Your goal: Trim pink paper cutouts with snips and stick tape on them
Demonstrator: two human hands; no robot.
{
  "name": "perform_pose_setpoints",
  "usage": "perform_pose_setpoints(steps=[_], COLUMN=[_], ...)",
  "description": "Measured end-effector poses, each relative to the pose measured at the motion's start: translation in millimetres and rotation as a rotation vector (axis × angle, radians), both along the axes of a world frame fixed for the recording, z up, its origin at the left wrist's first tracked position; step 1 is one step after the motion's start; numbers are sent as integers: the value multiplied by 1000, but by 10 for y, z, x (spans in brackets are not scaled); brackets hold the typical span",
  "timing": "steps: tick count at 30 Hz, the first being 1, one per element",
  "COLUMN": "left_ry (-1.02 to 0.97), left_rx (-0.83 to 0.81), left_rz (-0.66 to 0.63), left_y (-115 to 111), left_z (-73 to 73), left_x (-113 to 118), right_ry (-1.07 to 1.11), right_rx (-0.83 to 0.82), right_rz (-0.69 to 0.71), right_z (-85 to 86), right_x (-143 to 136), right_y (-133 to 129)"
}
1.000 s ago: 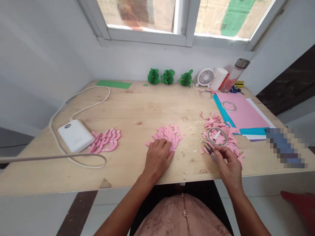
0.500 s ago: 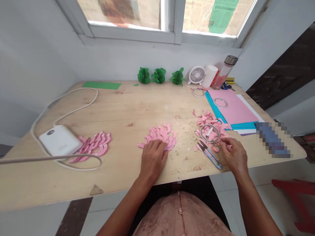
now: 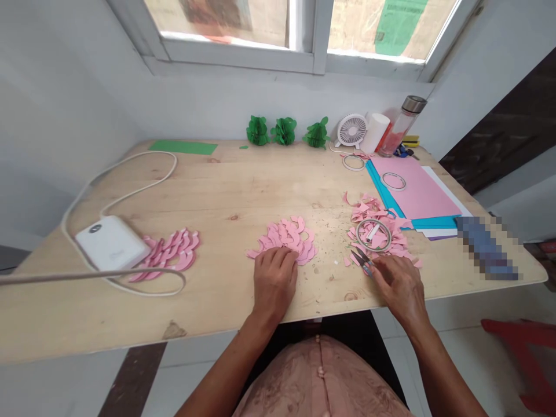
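Note:
In the head view, my left hand (image 3: 275, 281) lies at the near edge of a fanned pile of curved pink paper pieces (image 3: 284, 230). Its slightly bent fingers rest on the pieces, and their tips are partly hidden. My right hand (image 3: 402, 286) is closed over the handles of small thread snips (image 3: 361, 262). The dark blades point away to the left, while most of the blue handle is covered by the hand. Just beyond lie pink paper scraps (image 3: 402, 248), with a roll of narrow tape (image 3: 373, 234) on top.
On the left sit a white power bank (image 3: 112, 244) with its cable and more pink pieces (image 3: 182, 250). Three green paper shapes (image 3: 284, 131) and a small fan (image 3: 351, 130) line the wall. Colored sheets (image 3: 430, 197) and a bottle (image 3: 402, 126) are at the right.
My right hand has moved left from the scraps onto the thread snips and taken hold of their handles. My left hand stays by the pink pile. The view has shifted slightly.

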State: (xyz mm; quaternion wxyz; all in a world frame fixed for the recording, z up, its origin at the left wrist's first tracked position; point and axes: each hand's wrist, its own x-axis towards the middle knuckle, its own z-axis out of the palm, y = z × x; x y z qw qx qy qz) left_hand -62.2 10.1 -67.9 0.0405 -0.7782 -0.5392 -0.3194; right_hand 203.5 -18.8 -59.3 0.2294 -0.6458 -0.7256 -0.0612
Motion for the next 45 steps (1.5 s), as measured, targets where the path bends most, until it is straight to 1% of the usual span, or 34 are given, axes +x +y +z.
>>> perform_pose_setpoints(steps=[4, 9, 15, 18, 21, 24, 26, 28, 30, 33, 37, 39, 42, 45], left_ry=[-17, -25, -76, -114, -159, -217, -250, -262, -238, -205, -167, -144, -107, -76], left_rx=[20, 12, 23, 27, -8, -90, -176, -290, -424, -469, -508, -527, -561, -596], left_rz=[8, 15, 11, -10, -60, -133, -175, -207, -221, -251, -278, -265, -217, -163], left_y=[2, -3, 2, 16, 52, 141, 245, 381, 528, 716, 855, 895, 942, 978], left_z=[-11, -6, 39, 88, 160, 249, 307, 352, 376, 372, 343, 334, 323, 304], left_x=[4, 6, 20, 57, 139, 264, 366, 478, 600, 799, 1069, 1186, 1320, 1405], right_ry=[-43, -105, -140, -143, -120, -88, -39, 54, 193, 380, 571, 777, 1167, 1458], right_rx=[-14, -4, -15, -25, -36, -25, -2, 12, 17, 31, -56, -109, -200, -224], right_rz=[-1, -48, -31, -44, -40, -35, -33, -39, -64, -100, -112, -162, -253, -305], right_z=[-6, -6, -56, -80, -95, -113, -119, -110, -87, -36, 29, 54, 86, 115], right_x=[-29, -43, -67, -78, -90, -100, -97, -81, -52, -13, -9, -15, -5, 30], right_y=[1, -6, 5, 20, 19, -6, -31, -54, -67, -54, -13, -2, -3, -11])
